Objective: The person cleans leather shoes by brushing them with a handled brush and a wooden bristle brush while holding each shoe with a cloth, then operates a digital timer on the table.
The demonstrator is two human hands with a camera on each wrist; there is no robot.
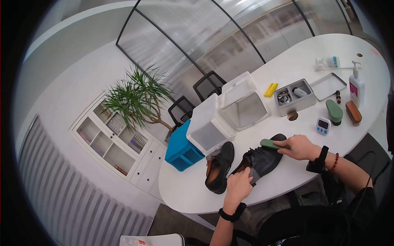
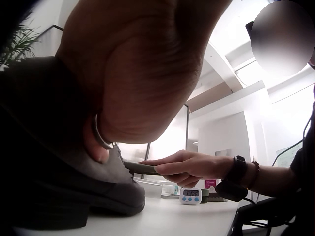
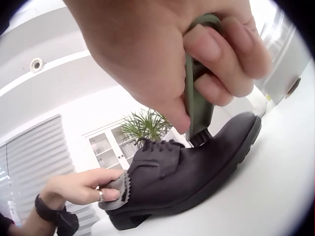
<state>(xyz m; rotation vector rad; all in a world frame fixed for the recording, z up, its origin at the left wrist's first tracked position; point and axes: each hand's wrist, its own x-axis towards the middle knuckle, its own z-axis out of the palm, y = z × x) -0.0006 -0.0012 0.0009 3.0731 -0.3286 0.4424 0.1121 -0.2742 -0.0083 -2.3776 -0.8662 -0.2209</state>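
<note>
Toward the near edge of the white surface, a black lace-up shoe sits just right of another black shoe, and the left hand has a pinching grip on the first one's heel, gray cloth included. The right hand has its grip wrapped round a green brush, bristles just past the laces.

The shoes are black, brown inside; the cloth grey; the held brush green with black bristles; the worktop white; the crate blue; the timer white with blue buttons; the blind grey-and-white striped.
</note>
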